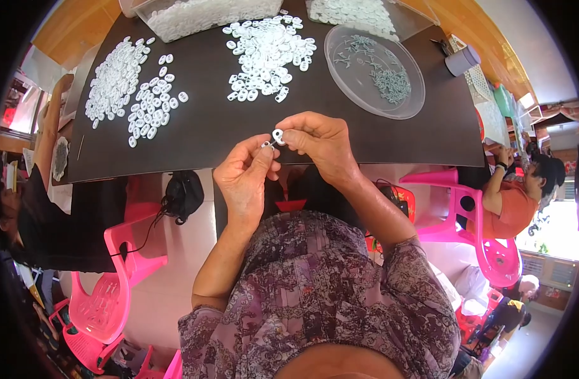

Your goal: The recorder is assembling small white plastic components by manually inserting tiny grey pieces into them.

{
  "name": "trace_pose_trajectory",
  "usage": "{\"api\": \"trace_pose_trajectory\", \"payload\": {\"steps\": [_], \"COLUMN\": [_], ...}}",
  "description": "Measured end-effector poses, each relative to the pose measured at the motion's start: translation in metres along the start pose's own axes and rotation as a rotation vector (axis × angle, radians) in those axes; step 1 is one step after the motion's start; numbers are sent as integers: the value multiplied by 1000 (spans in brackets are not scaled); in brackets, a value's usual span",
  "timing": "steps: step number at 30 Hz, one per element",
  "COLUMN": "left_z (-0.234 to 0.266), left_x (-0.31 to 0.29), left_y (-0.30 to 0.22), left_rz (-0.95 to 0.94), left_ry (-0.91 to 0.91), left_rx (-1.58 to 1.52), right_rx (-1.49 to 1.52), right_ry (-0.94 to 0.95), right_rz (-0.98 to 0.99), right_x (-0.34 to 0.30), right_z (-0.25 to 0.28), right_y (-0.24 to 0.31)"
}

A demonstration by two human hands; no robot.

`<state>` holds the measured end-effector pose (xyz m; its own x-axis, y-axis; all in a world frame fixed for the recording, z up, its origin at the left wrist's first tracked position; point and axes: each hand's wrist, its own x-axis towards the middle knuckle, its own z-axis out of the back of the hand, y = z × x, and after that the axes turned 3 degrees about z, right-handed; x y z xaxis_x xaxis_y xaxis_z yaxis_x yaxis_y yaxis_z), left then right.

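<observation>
Piece (pixel 278 133), small and white, is mid-view on my feed, over the near edge of the dark table (pixel 201 120), pinched between thumb and finger of the right hand (pixel 322 142). Left hand (pixel 244 180), around 7 o'clock from it, has its fingertips closed on another white bit (pixel 267 144); something dark between them is too tiny for me to name. White heap (pixel 264 54) at 12, bigger heap (pixel 116 79) near 10, clear round tray (pixel 346 82) with grey-green bits (pixel 392 86) at 2.
</observation>
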<state>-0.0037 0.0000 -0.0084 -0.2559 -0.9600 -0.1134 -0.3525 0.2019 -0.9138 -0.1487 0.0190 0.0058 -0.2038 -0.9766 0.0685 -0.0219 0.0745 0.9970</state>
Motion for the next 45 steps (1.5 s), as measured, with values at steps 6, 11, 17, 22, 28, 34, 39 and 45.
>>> {"api": "trace_pose_trajectory", "payload": {"steps": [6, 11, 17, 22, 28, 34, 39, 45], "left_z": [1, 0, 1, 1, -1, -2, -4, -4], "left_x": [0, -1, -1, 0, 0, 0, 2, 6], "left_y": [3, 5, 9, 10, 10, 10, 7, 7], "left_rz": [-15, -35, -61, -52, -18, -23, -35, -2], "left_ry": [-3, 5, 5, 16, 25, 31, 25, 15], "left_rx": [-1, 7, 48, 41, -23, -10, -24, -94], "right_rx": [-54, -51, -122, -160, -275, -90, -285, -491], "right_ry": [-10, -11, -7, 6, 14, -24, 14, 39], "right_rz": [7, 43, 64, 80, 134, 7, 223, 405], "right_x": [-2, -4, -5, -5, -4, -7, -10, -14], "right_z": [-4, -6, -8, -9, -9, -9, -6, -6], "right_y": [0, -11, -10, -5, -3, -7, -11, -4]}}
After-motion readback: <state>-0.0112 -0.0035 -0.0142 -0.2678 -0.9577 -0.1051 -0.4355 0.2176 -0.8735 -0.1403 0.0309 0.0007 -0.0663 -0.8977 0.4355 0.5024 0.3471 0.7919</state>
